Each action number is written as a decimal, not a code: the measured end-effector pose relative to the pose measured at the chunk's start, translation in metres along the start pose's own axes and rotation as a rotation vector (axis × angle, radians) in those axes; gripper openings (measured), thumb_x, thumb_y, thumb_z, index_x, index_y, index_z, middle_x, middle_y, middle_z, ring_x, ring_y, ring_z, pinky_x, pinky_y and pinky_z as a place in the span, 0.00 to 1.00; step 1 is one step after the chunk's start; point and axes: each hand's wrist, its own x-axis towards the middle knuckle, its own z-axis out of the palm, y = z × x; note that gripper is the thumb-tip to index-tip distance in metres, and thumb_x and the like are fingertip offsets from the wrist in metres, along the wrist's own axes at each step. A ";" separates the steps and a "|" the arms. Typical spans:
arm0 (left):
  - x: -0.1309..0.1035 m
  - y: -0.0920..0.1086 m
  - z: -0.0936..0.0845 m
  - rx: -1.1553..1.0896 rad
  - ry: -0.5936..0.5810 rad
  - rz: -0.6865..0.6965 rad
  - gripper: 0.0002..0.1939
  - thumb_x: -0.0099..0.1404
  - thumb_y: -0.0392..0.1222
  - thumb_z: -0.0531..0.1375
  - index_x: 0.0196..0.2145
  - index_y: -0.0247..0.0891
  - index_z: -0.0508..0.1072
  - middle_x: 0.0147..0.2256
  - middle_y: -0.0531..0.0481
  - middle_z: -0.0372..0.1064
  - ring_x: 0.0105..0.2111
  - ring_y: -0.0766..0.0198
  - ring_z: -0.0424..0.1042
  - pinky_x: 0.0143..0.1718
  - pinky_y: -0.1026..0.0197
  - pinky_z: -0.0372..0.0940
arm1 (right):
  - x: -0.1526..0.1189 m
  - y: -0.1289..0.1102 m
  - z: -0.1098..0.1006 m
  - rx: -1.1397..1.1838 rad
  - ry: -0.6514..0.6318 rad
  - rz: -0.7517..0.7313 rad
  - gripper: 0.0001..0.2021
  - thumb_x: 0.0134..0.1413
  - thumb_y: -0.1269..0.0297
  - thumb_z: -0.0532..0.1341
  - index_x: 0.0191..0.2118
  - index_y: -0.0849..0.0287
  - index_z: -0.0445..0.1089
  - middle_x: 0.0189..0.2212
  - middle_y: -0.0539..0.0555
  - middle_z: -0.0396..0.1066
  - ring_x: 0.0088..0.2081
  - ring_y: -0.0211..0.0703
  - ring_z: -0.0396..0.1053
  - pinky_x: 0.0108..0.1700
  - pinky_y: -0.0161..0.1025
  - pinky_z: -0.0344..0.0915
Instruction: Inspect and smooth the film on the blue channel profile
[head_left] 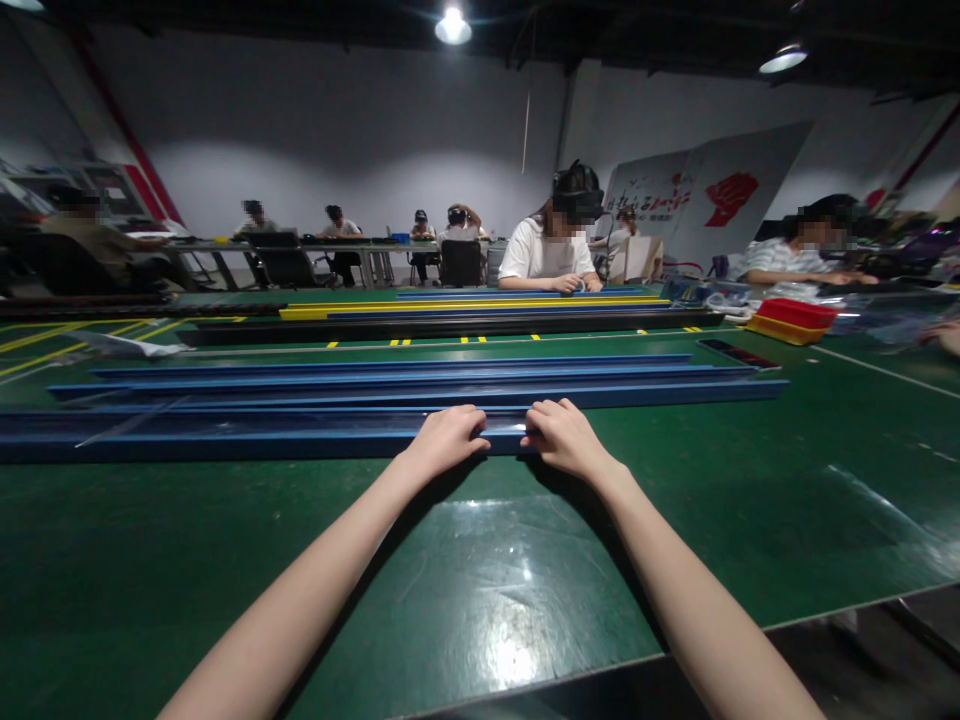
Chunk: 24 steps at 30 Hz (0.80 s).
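A long blue channel strip (300, 443) lies across the green table (337, 630), running off the left side of the view. Its right end sits between and under my hands. My left hand (450, 438) is curled over the strip, fingers wrapped on its edges. Close to the right, my right hand (564, 437) grips the strip's right end with bent fingers. A clear film (135, 425) shows along the channel's left part. More blue strips (645, 392) lie parallel just behind it.
Farther back lie a black strip (450, 328) and yellow strips (487, 305). A phone (739, 354) and red and yellow trays (792, 318) are at the right. Across the table sits a person in white (551, 250); others sit behind.
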 end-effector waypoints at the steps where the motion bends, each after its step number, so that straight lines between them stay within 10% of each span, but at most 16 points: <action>1: -0.001 -0.002 -0.001 0.004 -0.002 -0.003 0.07 0.57 0.45 0.58 0.32 0.41 0.68 0.34 0.52 0.68 0.34 0.63 0.67 0.31 0.66 0.58 | 0.000 0.000 0.000 -0.001 0.001 0.000 0.05 0.50 0.64 0.57 0.29 0.59 0.63 0.31 0.53 0.68 0.35 0.42 0.62 0.36 0.37 0.48; 24: -0.001 -0.007 0.005 0.009 -0.061 -0.015 0.10 0.59 0.47 0.56 0.36 0.40 0.69 0.38 0.50 0.70 0.40 0.60 0.68 0.35 0.64 0.60 | -0.020 0.023 -0.010 0.007 -0.064 0.172 0.09 0.51 0.57 0.56 0.30 0.58 0.65 0.31 0.54 0.67 0.34 0.41 0.63 0.33 0.35 0.53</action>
